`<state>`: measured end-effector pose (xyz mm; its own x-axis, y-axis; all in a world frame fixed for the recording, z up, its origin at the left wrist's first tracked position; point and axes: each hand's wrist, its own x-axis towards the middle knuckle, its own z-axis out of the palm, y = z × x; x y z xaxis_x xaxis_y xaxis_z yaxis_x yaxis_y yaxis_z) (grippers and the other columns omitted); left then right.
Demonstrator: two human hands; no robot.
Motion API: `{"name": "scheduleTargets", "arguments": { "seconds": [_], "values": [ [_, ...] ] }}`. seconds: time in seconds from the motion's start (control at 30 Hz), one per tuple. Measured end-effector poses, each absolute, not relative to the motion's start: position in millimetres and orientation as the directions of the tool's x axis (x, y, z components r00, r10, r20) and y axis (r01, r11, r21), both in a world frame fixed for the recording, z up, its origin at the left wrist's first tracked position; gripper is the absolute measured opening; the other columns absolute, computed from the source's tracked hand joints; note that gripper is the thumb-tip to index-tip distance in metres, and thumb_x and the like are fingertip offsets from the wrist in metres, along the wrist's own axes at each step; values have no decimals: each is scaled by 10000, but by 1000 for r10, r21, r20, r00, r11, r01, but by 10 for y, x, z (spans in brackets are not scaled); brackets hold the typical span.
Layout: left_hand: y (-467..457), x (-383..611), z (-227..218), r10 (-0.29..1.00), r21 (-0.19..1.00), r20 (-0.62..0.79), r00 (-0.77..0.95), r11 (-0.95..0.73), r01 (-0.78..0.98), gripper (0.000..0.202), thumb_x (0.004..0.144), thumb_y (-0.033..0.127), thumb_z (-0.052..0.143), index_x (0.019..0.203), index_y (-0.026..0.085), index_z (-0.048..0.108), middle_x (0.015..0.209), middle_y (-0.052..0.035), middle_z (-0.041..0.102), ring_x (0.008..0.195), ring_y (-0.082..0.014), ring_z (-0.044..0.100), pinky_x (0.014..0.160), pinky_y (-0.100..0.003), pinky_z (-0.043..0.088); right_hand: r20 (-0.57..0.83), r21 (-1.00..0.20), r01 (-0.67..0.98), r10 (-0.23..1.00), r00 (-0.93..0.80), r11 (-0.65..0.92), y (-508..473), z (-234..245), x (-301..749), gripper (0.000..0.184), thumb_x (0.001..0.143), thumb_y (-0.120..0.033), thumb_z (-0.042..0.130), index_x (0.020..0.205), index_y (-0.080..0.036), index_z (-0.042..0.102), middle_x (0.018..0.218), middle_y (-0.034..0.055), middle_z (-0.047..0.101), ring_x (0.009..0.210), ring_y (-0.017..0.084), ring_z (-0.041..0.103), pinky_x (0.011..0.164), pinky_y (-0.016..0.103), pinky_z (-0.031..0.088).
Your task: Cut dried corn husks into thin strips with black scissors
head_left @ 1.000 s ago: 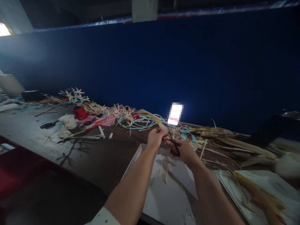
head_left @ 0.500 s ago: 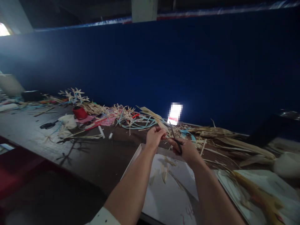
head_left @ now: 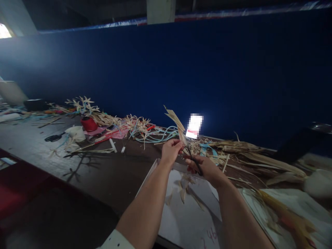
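The left hand (head_left: 171, 152) has its fingers clamped on a pale dried husk (head_left: 176, 120), which tilts upward above the table (head_left: 124, 176) just beyond a white box (head_left: 189, 223), while the right hand (head_left: 204, 167) has its fingers wrapped around scissors (head_left: 192, 158), the blades near the husk's lower end.

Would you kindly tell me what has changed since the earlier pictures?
The pale, dried, leaf-like strip in the left hand has swung more upright: its free end now sits higher and further right. Nothing was newly grasped or let go: the right hand still holds the black-handled metal scissors. The shallow white box and the red cone-shaped thread spool stayed put.
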<state>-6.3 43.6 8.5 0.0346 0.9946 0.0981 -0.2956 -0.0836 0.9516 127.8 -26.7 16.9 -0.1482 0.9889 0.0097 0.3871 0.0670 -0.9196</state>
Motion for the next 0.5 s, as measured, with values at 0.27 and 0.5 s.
{"name": "scheduleTargets", "arguments": {
  "seconds": [0.27,0.5],
  "values": [
    [418,-61,87,990,961,114,81,-89,-262,150,655,266,637,720,131,629,572,-6,595,482,-79,521,460,-177,402,-3,-935,353,993,-117,38,-243,127,1282,461,715,-507,589,1002,-150,637,555,-5,561,479,104,459,473,222,339],
    [426,-69,90,991,962,108,82,-84,-259,149,656,264,641,708,126,622,549,5,582,457,-67,505,451,-167,398,18,-938,342,992,-128,62,-259,154,1282,440,718,-496,586,972,-144,654,494,-22,508,434,91,417,435,219,293]
  ]
}}
